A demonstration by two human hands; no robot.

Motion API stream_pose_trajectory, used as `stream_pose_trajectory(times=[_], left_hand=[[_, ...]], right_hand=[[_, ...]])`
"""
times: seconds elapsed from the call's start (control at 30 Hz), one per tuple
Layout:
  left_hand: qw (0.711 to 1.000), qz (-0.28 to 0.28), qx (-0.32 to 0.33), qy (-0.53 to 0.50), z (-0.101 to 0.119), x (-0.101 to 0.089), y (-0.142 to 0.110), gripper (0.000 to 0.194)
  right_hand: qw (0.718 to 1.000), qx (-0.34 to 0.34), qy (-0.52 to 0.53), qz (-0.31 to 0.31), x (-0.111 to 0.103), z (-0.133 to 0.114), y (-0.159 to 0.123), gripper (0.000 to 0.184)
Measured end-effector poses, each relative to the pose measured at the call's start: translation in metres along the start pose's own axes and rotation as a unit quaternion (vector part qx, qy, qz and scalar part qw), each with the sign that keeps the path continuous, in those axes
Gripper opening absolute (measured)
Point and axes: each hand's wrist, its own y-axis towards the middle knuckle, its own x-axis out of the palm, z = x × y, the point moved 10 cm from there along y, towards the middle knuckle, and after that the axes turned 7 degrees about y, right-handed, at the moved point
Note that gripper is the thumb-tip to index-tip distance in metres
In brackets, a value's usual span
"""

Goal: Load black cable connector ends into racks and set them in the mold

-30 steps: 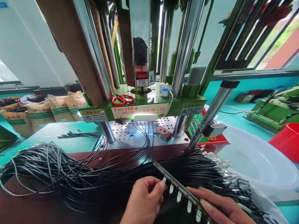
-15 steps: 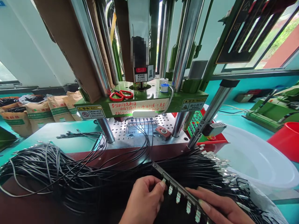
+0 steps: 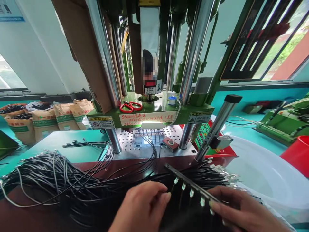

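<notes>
Dark fixture bar (image 3: 190, 183) with pale terminals slanting over the black wire bundle (image 3: 72, 183), gripped at its near end by right hand (image 3: 241, 211), left hand (image 3: 142, 206) pinching a wire beside it, green press (image 3: 149, 112) behind.

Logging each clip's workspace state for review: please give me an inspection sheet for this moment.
Surface: dark red bench top, largely covered by wires; perforated metal plate under the press.
Job's things: dark fixture bar with small metal terminals along it, black wires hanging from them.
Clutter: red scissors and tape rolls on the green press platen.
Grippers: left hand with fingertips at a wire by the bar; right hand holds the bar's near end.
Cables: black wire bundle across the bench; several wires run under the press.
Surroundings: white basin, red tub, paper sacks, windows.
</notes>
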Motion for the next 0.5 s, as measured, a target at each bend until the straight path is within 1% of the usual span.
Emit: stream_pose_trajectory(times=[0.03,0.07,0.1,0.13,0.17,0.2,0.23,0.3,0.33,0.4,0.5], left_hand=[[1.0,0.006,0.002,0.009,0.003,-0.02,0.0,0.029],[1.0,0.029,0.0,0.011,0.004,-0.042,0.004,0.031],[0.998,0.066,-0.004,0.011,0.002,-0.065,0.01,0.03],[0.996,0.092,-0.016,0.001,-0.002,-0.083,0.02,0.028],[0.994,0.102,-0.027,-0.023,-0.009,-0.095,0.033,0.024],[0.992,0.081,-0.052,-0.077,-0.021,-0.096,0.05,0.023],[0.98,0.039,-0.103,-0.168,-0.037,-0.087,0.067,0.023],[0.963,-0.016,-0.159,-0.215,-0.059,-0.066,0.099,0.028],[0.952,-0.043,-0.183,-0.242,-0.068,-0.052,0.112,0.029],[0.926,-0.083,-0.223,-0.295,-0.08,-0.022,0.132,0.027],[0.886,-0.119,-0.25,-0.371,-0.086,0.018,0.147,0.018]], right_hand=[[0.999,-0.004,-0.045,0.023,-0.011,-0.009,0.004,0.048],[0.994,-0.021,-0.096,0.043,-0.02,-0.022,0.009,0.047],[0.987,-0.047,-0.144,0.055,-0.027,-0.036,0.014,0.045],[0.978,-0.077,-0.184,0.058,-0.03,-0.05,0.019,0.042],[0.97,-0.102,-0.214,0.058,-0.032,-0.061,0.024,0.038],[0.962,-0.117,-0.238,0.057,-0.032,-0.069,0.03,0.035],[0.956,-0.129,-0.256,0.058,-0.031,-0.074,0.035,0.033],[0.946,-0.151,-0.28,0.058,-0.026,-0.079,0.042,0.031],[0.941,-0.164,-0.288,0.061,-0.023,-0.081,0.044,0.031],[0.932,-0.19,-0.301,0.067,-0.019,-0.083,0.045,0.03],[0.922,-0.206,-0.32,0.071,-0.017,-0.082,0.042,0.031]])
